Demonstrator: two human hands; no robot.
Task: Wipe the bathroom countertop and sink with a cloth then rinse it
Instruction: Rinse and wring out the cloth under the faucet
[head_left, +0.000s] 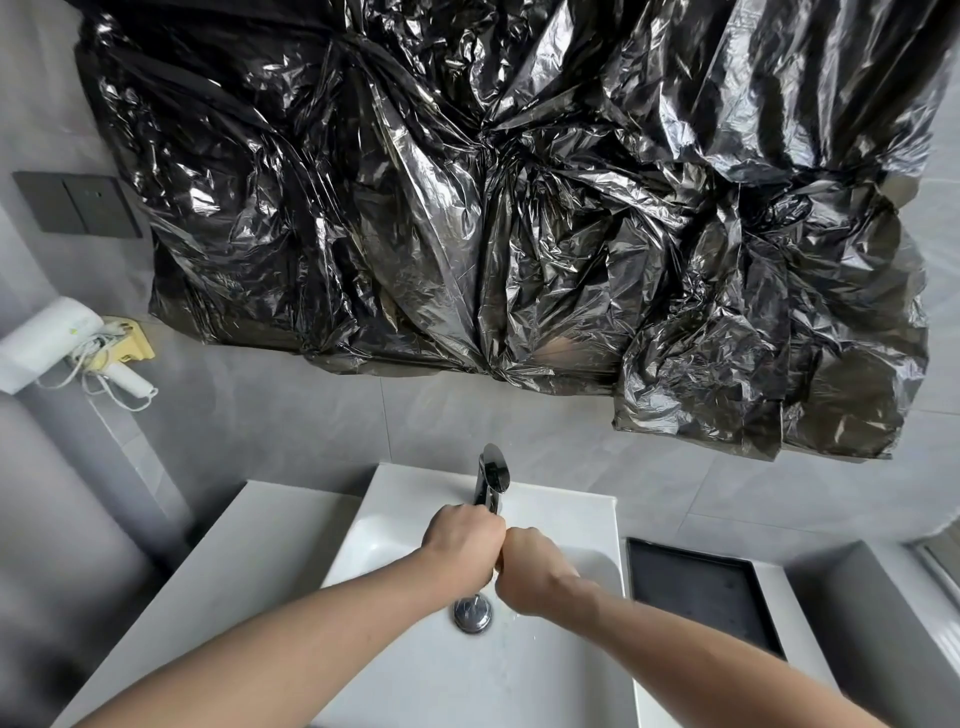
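Both fists (465, 538) touching, cloth (497, 567) squeezed between

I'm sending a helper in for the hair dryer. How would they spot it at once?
Start at the black plastic sheeting on the wall above the sink. Look left past its lower corner to the yellow holder. The hair dryer hangs there, the only white thing with a cord looped under it.

The one camera sits on my head, looking forward and steeply down over the white sink (415, 670), close above my left hand (464, 535) and right hand (535, 571). Its wide angle also takes in the wall ahead with the black plastic sheeting (493, 208)
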